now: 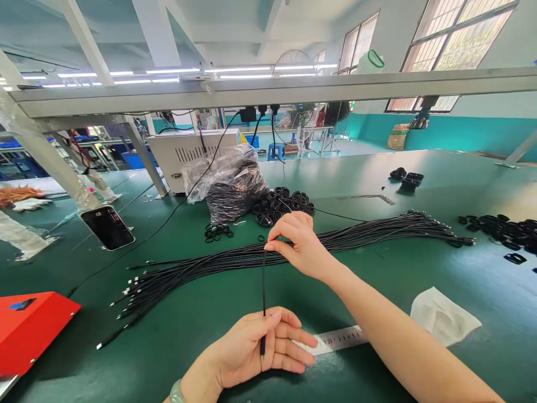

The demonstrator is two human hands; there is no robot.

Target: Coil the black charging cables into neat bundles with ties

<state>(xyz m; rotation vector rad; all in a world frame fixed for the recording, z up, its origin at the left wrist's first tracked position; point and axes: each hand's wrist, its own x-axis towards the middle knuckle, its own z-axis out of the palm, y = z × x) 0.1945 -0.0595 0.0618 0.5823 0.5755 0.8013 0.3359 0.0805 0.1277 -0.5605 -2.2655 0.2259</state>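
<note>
- Pinched a black cable (264, 284) in the right hand (298, 246).
- Held the left hand (247, 347) open (with the cable's end across it).
- Had the cable between both hands, near the cable bundle (205, 266).

You work in bright light from long white ceiling tubes (245, 70) and daylight through barred, metal-framed windows (465, 33), whose panes wash out pale. You see glare on the glossy dark green tabletop (453, 184) at right. Your bare left hand (247, 350) and bare right hand (300, 246) register sharply; wide-angle distortion stretches objects near the edges.
</note>
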